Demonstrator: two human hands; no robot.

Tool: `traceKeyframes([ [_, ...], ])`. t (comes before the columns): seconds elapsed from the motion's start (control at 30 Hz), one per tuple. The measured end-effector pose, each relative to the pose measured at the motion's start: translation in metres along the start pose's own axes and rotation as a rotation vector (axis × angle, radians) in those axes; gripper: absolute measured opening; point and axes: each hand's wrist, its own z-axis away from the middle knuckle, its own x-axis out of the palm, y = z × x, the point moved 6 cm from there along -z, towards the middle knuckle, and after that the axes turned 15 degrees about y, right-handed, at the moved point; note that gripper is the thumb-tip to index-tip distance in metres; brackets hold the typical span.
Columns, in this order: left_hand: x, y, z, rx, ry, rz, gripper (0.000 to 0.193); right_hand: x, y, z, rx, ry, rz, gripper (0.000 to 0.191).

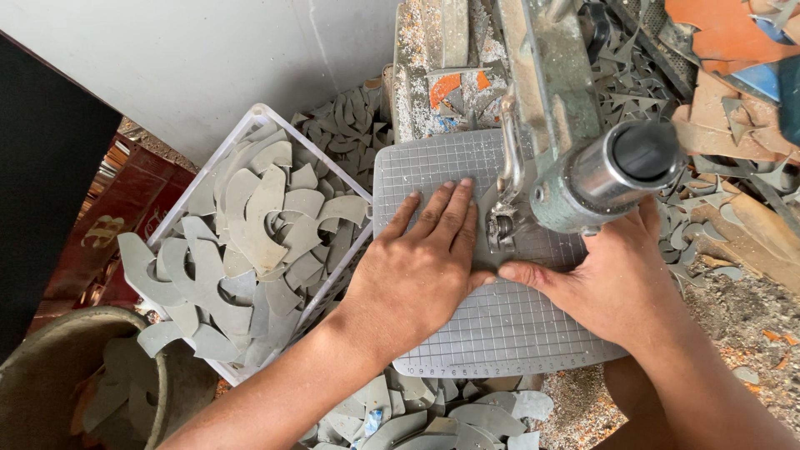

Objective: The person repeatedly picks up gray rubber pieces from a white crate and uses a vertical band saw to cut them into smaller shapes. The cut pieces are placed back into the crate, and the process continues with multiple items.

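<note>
Grey sheet piece (483,250) is pressed flat on the gridded mat (500,333) at frame centre by the left hand (421,267), fingers spread, and the right hand (612,287), steadying it under the machine head (575,179). Cut pieces are collected in the white basket (250,117) at left.

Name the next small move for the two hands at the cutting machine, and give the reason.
Probably ease the grey piece a little further under the machine's blade. The left hand lies flat on it on the gridded mat and the right hand pinches its edge beside the blade, so both look set to feed it.
</note>
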Motion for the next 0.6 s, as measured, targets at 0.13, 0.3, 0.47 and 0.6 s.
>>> traceKeyframes([
  [0.13, 0.0, -0.002, 0.0, 0.004, -0.028, -0.008, 0.068, -0.004, -0.004, 0.002, -0.017, 0.06, 0.013, 0.078],
  [0.3, 0.0, -0.003, -0.003, -0.013, -0.01, -0.004, 0.068, -0.003, -0.005, 0.005, -0.056, 0.075, 0.049, 0.078],
  [0.47, 0.0, -0.004, -0.003, -0.016, 0.001, -0.006, 0.068, -0.002, 0.001, 0.011, -0.061, 0.058, 0.075, 0.044],
  [0.6, 0.0, -0.005, -0.003, -0.013, 0.03, -0.006, 0.066, 0.001, 0.006, 0.015, -0.038, 0.036, 0.116, 0.032],
])
